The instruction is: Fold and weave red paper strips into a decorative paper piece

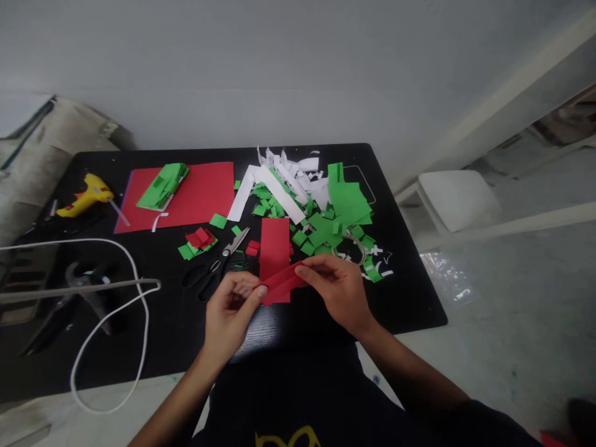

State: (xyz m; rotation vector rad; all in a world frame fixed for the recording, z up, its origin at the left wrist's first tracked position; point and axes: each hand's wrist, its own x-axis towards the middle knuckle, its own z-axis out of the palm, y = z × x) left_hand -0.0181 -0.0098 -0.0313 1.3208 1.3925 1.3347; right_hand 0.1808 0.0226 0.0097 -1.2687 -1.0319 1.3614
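Observation:
Between my two hands stretches a narrow red paper strip (281, 283), tilted up to the right and creased lengthwise. My left hand (234, 305) pinches its left end between thumb and fingers. At the other end, my right hand (336, 289) pinches it the same way. Under the strip, a wider red paper piece (274, 245) lies upright on the black table. Black-handled scissors (218, 264) rest partly spread, just beyond my left hand. A small pile of red and green paper squares (198, 241) sits behind them.
Green scraps (348, 202) and white paper strips (282, 192) heap across the table's back. A red sheet (205, 192) carries a green paper stack (162, 186). Left are a yellow glue gun (88, 195), pliers (88, 288) and a looping white cable (146, 323). A white stool (459, 198) stands right.

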